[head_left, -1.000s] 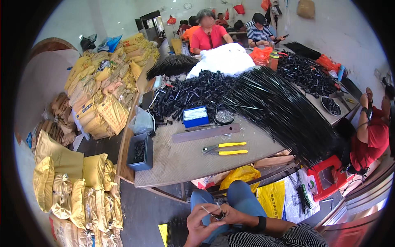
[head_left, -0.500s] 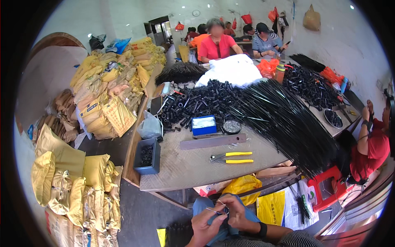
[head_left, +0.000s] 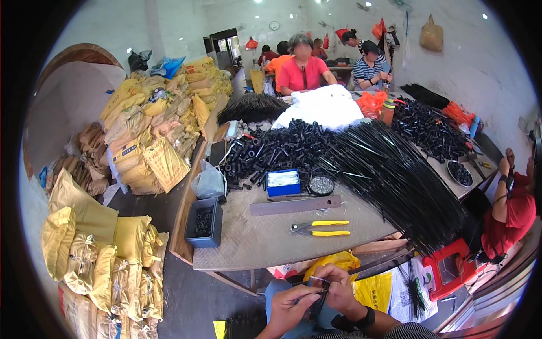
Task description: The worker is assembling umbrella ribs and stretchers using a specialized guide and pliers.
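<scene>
Above my lap, close to the table's front edge, my left hand and my right hand are nearly together. Both have closed fingers around a small dark piece, mostly covered by the fingers; its exact kind cannot be made out. A thin pale strip juts out by the right fingertips. On the table in front of me lie yellow-handled pliers, jaws to the left. Behind them are a flat metal bar, a blue box of thin white pieces and a round dish of small shiny bits.
A grey bin of small black parts stands at the table's left corner. Beyond lie a heap of black parts and a large bundle of black rods. Yellow sacks are piled left. A red stool and a co-worker are at right.
My hands have shifted slightly right and drawn closer around the piece. A dark part now shows between the fingers, where thin shiny lengths showed before. The view has tilted slightly.
</scene>
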Motion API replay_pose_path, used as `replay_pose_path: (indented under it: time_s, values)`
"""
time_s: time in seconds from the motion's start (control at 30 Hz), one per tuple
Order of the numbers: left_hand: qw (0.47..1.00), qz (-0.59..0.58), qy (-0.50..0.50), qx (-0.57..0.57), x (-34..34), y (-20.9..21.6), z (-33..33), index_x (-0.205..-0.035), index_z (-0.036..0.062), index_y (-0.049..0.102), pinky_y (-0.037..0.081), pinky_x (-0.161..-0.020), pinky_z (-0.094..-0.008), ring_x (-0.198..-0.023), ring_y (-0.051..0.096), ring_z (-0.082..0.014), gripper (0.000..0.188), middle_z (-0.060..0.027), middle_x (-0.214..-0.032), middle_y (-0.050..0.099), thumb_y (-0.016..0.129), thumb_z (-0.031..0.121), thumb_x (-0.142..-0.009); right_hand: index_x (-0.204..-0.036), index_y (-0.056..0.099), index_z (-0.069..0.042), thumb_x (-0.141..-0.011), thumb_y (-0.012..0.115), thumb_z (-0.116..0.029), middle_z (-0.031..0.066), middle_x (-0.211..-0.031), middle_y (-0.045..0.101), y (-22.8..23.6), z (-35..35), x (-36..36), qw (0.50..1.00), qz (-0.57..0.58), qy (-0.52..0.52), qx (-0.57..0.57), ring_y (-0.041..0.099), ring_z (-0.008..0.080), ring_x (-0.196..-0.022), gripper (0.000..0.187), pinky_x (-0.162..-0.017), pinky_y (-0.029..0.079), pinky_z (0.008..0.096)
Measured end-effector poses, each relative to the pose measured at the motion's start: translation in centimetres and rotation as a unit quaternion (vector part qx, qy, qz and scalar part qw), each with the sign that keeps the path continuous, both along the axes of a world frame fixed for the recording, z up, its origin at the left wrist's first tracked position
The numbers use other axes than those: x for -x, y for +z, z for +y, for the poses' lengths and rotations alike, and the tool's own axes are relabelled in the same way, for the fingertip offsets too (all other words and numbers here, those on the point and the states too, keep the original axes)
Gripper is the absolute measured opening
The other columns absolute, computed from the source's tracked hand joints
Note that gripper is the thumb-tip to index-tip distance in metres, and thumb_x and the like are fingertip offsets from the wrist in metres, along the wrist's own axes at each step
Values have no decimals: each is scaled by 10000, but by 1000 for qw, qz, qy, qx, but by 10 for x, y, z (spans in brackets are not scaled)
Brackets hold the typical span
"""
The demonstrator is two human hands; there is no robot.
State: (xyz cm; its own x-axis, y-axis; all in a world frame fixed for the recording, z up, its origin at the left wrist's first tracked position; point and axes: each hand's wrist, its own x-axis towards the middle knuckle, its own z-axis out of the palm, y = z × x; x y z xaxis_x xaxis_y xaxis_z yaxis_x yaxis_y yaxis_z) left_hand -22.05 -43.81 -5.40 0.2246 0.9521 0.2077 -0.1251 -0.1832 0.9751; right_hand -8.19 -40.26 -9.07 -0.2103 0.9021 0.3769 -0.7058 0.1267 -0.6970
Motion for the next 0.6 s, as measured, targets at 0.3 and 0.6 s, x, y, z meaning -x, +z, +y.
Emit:
replay_pose_path:
  time_s: [0.3,0.6]
  values:
    - [993,-78,-56,65,9,-2,9,-830,8,539,395,-680,-221,-726,505,-83,80,-39,-776,569,572,80,-819,-868,588,30,-730,616,-214,56,-757,497,7,5,-3,996,-21,76,-30,468,129,-712,282,-649,365,230]
    - [946,-307,31,93,-15,1,22,-913,-5,540,383,-783,-272,-868,487,-122,178,-57,-920,530,593,61,-756,-772,475,-27,-746,623,-12,3,-793,446,24,11,11,994,-90,-29,60,455,61,-721,151,-652,379,200]
